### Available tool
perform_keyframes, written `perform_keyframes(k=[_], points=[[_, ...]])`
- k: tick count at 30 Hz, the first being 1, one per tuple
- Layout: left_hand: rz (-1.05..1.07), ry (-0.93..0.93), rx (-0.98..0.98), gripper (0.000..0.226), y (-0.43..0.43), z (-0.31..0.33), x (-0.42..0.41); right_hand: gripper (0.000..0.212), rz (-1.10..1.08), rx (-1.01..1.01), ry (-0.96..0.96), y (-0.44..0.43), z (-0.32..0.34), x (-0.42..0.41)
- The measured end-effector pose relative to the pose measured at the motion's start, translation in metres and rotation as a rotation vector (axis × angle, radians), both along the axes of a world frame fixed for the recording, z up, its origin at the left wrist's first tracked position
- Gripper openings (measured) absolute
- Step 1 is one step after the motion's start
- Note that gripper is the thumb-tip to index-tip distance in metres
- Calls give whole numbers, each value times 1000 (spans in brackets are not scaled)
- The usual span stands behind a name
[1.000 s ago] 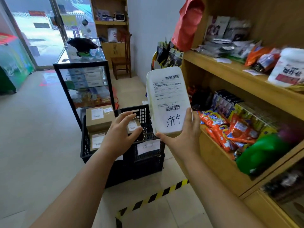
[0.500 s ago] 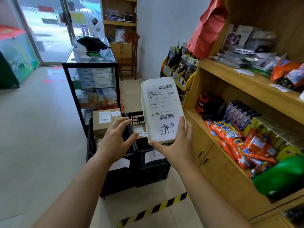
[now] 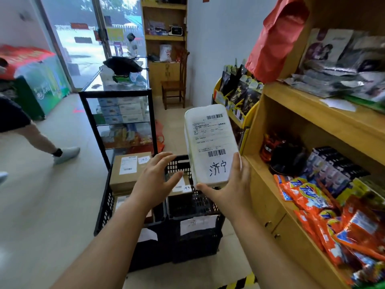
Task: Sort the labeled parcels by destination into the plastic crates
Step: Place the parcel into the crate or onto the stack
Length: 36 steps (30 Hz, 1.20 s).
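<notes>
White parcel (image 3: 210,142) is held upright in the air above the right crate (image 3: 195,207), label face turned to the camera, probably so the handwritten destination at its lower end can be read before dropping. It is gripped at the bottom end by the right hand (image 3: 231,190), thumb up the right edge, fingers wrapped under and behind; hand clamped on the parcel. Left hand (image 3: 156,182) is spread wide open, fingers apart, just beside the parcel's left edge, touching nothing, likely ready to steady it. Two black crates are set side by side on the floor, each with a paper tag on the front wall. Left crate (image 3: 104,211) is stacked with brown boxes (image 3: 129,172). Right crate's tag (image 3: 198,224) is too blurred to be matched for certain. Parcel not yet placed.
</notes>
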<state>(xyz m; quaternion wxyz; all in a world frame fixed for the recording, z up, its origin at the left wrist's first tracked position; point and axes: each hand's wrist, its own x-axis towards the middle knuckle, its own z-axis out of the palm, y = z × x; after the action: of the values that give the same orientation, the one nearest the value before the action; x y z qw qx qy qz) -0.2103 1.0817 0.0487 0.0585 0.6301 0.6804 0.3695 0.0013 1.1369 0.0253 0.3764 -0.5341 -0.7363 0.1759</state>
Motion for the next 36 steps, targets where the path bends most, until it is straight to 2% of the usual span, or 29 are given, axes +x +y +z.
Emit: perform_keyframes(k=[7, 15, 25, 36], points=[[59, -47, -85, 54, 57, -28, 6, 135, 67, -34, -29, 67, -22, 0], [95, -77, -156, 56, 121, -57, -33, 134, 97, -75, -18, 133, -57, -40], [73, -132, -254, 55, 208, -121, -104, 134, 54, -173, -78, 218, -116, -104], [43, -194, -441, 58, 261, -202, -116, 132, -25, -338, -197, 278, -190, -114]])
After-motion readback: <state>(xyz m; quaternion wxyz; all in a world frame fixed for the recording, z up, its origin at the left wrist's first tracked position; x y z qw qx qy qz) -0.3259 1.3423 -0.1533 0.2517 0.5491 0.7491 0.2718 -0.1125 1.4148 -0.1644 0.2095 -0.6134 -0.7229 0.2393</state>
